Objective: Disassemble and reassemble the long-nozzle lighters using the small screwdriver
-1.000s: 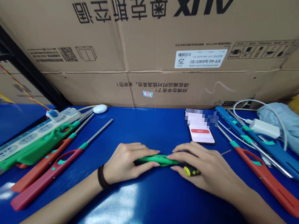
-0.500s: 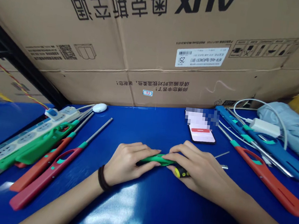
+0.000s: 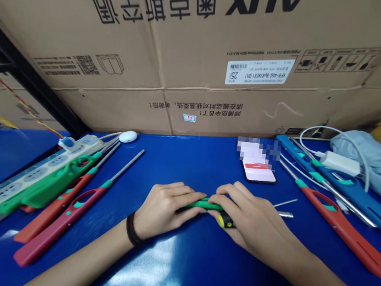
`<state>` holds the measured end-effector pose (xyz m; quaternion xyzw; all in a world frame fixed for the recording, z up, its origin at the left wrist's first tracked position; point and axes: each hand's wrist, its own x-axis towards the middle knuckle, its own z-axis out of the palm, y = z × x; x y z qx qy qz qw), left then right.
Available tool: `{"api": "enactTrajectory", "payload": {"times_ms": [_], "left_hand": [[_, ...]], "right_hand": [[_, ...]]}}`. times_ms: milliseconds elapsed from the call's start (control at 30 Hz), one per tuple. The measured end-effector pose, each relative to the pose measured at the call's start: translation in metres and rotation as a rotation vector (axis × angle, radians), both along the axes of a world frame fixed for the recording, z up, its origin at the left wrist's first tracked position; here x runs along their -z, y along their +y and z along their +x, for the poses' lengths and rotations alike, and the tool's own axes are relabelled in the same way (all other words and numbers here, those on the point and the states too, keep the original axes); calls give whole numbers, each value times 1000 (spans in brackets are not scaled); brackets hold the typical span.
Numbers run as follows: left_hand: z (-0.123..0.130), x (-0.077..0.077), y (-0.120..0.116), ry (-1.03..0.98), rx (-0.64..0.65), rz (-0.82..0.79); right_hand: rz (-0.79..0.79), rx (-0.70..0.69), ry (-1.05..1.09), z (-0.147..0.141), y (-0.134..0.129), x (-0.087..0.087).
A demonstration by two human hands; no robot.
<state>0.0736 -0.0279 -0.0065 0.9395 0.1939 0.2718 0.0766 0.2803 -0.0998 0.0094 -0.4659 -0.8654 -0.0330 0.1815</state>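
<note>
My left hand (image 3: 164, 206), with a dark band at the wrist, is closed round one end of a green long-nosed lighter (image 3: 204, 203), held level just above or on the blue table. My right hand (image 3: 249, 214) grips the same lighter further along. Tucked in the right palm is a screwdriver with a yellow and black handle (image 3: 225, 220). Past the right hand, a thin metal shaft (image 3: 286, 202) and a thicker metal tube tip (image 3: 286, 214) stick out. Fingers hide most of the lighter's body and its trigger.
Left lie a red lighter (image 3: 64, 220), an orange lighter (image 3: 41, 227) and a green one (image 3: 46, 186) against a white power strip (image 3: 9, 191). Right are an orange lighter (image 3: 345, 232), blue lighters (image 3: 366, 202) and a charger (image 3: 341, 163). A phone (image 3: 259, 174) lies before a cardboard box (image 3: 112, 106).
The lighter seems to have turned a little between my fingers. The metal shaft and tube tip beyond my right hand show slightly further right. Both hands keep their hold.
</note>
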Motion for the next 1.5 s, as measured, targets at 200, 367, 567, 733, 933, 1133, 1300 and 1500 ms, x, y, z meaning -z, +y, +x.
{"api": "enactTrajectory", "payload": {"times_ms": [200,367,567,733,933,1133,1300,1500], "left_hand": [[1,-2,-2,-35,7,-30],[2,-3,-4,-45,12,-77],[2,-4,-9,-25,-46,-222],[3,-3,-13,-53,-31,-254],[-6,0,6,3,49,-333],[-23,0,33,-61,50,-347],[-23,-2,30,2,-38,-357],[-22,-4,27,79,-83,-284]], "right_hand": [[-63,43,171,7,5,2],[-140,63,156,7,5,2],[-142,-10,147,5,1,0],[-89,-44,131,4,-1,0],[-70,-14,91,17,4,-1],[-95,56,61,38,10,-2],[-155,99,66,39,11,-4],[-176,101,26,40,10,-7]]}}
